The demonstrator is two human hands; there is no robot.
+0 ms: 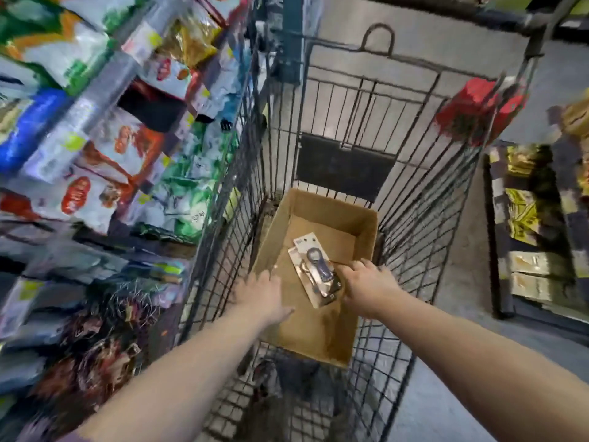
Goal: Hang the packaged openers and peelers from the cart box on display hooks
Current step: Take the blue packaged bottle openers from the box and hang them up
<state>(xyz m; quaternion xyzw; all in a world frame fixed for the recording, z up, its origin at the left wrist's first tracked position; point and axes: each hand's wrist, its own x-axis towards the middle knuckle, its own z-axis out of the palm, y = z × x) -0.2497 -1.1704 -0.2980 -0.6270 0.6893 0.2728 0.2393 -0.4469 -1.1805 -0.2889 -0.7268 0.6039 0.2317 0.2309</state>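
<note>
In the cardboard box [334,212] the right hand [366,288] grips 2 carded openers [315,266] at their near end. The left hand [261,295], fingers straight, holds nothing.

Nothing here is sharp enough for me to read. At nine o'clock the snack bags [95,173] carry red oval logos [76,194] with pale lettering, but it is smeared past reading. The shelf rail among them holds yellow-green price tags [75,142], and I cannot make out their figures. At twelve o'clock a dark pillar sign [274,8] shows white characters that are too broken up to name. At six o'clock, inside the box, the opener card [314,250] has small print on its pale header, which is illegible. The red packet [471,106] at two o'clock shows only blurred marks.
</note>
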